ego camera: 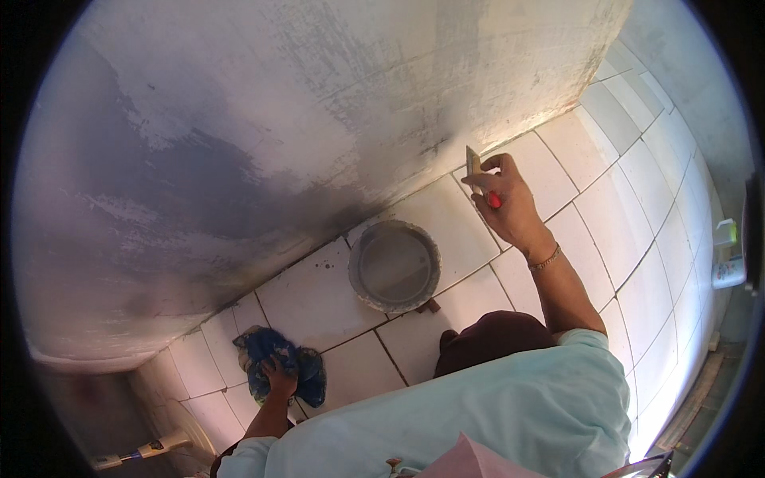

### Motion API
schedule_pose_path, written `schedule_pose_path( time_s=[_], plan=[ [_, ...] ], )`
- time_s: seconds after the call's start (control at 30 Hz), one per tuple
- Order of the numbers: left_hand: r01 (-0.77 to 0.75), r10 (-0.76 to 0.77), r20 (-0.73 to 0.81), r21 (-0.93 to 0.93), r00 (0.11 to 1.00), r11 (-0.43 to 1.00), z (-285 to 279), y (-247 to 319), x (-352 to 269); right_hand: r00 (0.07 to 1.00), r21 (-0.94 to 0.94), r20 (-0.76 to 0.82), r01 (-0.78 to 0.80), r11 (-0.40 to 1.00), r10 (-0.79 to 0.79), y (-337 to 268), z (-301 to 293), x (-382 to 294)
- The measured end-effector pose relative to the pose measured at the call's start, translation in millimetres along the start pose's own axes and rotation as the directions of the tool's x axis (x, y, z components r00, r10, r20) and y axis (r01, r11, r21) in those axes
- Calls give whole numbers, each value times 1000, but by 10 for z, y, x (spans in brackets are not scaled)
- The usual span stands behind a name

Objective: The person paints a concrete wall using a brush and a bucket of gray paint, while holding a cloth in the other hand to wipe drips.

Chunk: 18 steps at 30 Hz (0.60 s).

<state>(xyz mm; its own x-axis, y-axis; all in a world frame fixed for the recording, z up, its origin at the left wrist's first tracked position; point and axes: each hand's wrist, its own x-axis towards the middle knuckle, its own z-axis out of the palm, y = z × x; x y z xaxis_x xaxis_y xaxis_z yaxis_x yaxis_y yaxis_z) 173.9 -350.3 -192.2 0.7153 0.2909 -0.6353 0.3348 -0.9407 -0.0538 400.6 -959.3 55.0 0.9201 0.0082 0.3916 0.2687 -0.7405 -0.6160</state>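
Note:
In my right hand (508, 200) is a putty knife (473, 164) with a thin blade and a red-ended handle, its tip pointing up near the foot of the wall. My left hand (280, 377) rests on a crumpled dark blue patterned cloth (268, 352) on the floor, fingers spread over it; whether they grip it is unclear. Between my hands, close to the wall, a round grey basin (394, 266) with a crusted rim stands on the tiles, greyish liquid or paste inside. The wall (239, 149) bears patchy grey and whitish plaster.
White floor tiles (478, 293) with dark joints run along the wall. A reddish-brown fragment (428, 306) lies beside the basin. Containers (728, 272) stand at the far right, near a wooden strip (693, 400). A pale handle-like object (161, 445) is at the lower left.

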Motion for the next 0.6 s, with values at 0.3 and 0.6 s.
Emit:
schedule_pose_path(
  time_s=[0.3,0.6],
  plan=[
    [-10,9,17,37,1000,999,24,-42,7,985,4,132,108,994,-108,423,176,-102],
    [19,-20,20,45,1000,999,-15,9,-22,995,181,57,67,981,-78,907,748,-104]
  ],
)
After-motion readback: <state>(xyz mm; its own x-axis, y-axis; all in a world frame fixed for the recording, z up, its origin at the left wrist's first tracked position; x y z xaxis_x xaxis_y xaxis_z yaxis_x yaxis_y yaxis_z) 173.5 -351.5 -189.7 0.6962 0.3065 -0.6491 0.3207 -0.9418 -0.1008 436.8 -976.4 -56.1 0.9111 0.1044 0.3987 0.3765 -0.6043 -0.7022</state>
